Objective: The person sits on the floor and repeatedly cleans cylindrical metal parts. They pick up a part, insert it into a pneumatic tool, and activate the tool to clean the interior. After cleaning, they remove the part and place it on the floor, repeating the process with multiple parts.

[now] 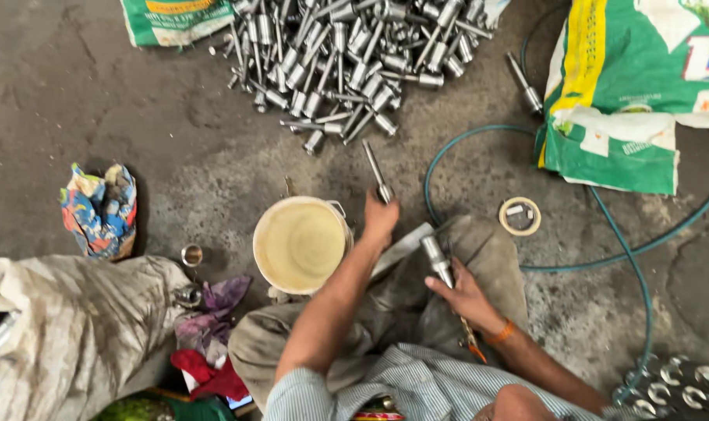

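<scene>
Striped shirt cloth (417, 386) fills the bottom edge of the view, closest to the camera, and both bare forearms reach forward from it over the person's bent knees in grey trousers (487, 257).

The left hand (381, 218) is closed around the thick end of a slim metal rod part (376, 173). Its thin shaft sticks up past the knuckles and points toward the big heap of similar metal parts (354, 54) lying on the concrete floor (74, 93), well apart from the hand. Just beside this hand, on its left, stands a cream bucket (300, 243), its rim almost touching the wrist.

The right hand (465, 295), with an orange band (501, 334) at the wrist, grips the lower end of a second, thicker metal cylinder (437, 260). That piece rises out of the fist over the knee, tilted toward the other hand, near it but not touching.

A green hose (631, 253) loops across the floor to the right, curving round a roll of tape (519, 216). A green and white sack (627, 93) lies beyond it. On the left sit a grey-white sack (74, 335), a colourful bundle of cloth (99, 209) and some purple and red rags (210, 331).
</scene>
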